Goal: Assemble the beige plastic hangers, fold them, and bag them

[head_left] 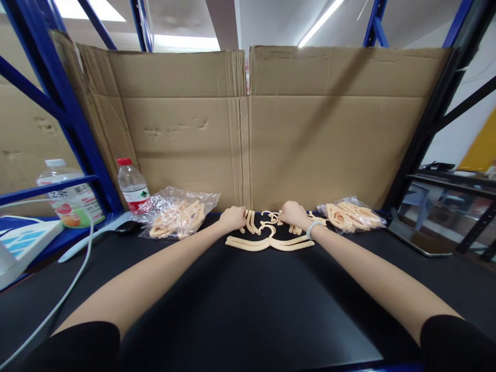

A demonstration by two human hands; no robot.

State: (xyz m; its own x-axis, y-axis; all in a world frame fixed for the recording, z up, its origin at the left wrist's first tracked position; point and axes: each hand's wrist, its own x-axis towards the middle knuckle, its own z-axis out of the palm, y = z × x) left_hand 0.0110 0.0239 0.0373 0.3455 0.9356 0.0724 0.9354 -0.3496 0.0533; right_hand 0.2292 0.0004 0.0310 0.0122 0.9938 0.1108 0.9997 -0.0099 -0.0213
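At the far side of the black table, beige plastic hanger parts are laid out between my hands. In front lies a hanger (270, 243) with a curved hook and doubled, spread arms. My left hand (232, 219) is closed, fingers curled down at the left end of a row of curved hanger arms (252, 223); one arm's end shows under its fingertips. My right hand (293, 215), with a pale bracelet (314, 227) at the wrist, is closed above more short beige pieces (295, 229); its fingertips are hidden. Small hooks (271, 217) lie between the hands.
Clear bags of beige parts lie left (180, 214) and right (351, 214). A red-capped bottle (134, 187), a larger bottle (72, 194) and a white cable (73, 281) are on the left. A dark flat device (418, 237) lies at right. Cardboard (349, 134) walls the back.
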